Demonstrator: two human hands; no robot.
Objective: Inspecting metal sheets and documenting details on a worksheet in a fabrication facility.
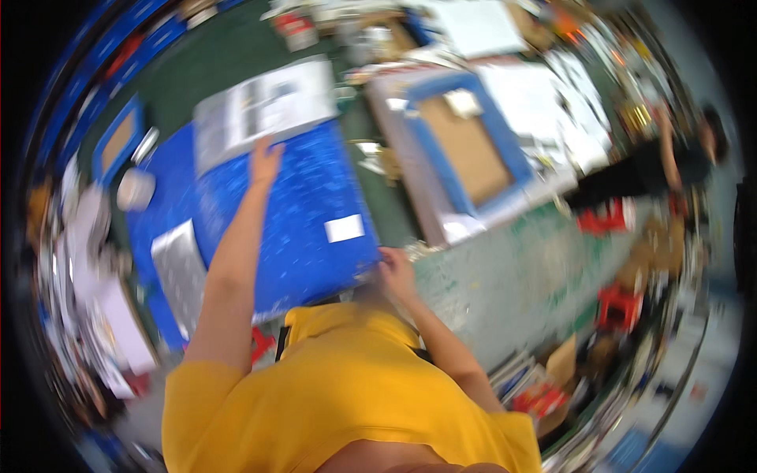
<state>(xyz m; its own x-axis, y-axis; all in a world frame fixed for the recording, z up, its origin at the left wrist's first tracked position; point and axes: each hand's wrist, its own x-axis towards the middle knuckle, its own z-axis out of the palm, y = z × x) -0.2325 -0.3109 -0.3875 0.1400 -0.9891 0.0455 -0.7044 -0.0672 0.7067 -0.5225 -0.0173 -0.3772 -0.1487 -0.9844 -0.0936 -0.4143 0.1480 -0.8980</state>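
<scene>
A blue-covered work surface (307,181) lies in front of me, smeared by motion. My left hand (266,163) reaches over it with fingers stretched toward the near edge of a flat grey-white panel (292,98) with dark printed areas. Whether the fingertips touch that panel is too blurred to tell. By the right front corner of the blue surface is my right hand (398,274), its fingers blurred against the corner. A small white card (344,229) lies near the right edge. Toward the left front rests a grey, plastic-looking sheet (179,272).
A white tub (136,190) stands at the blue surface's left edge. To the right, a blue frame with a brown middle (505,150) lies on a pale board. Another person (670,162) is at the far right, near red stools (619,307). Blue bins (102,47) line the upper left.
</scene>
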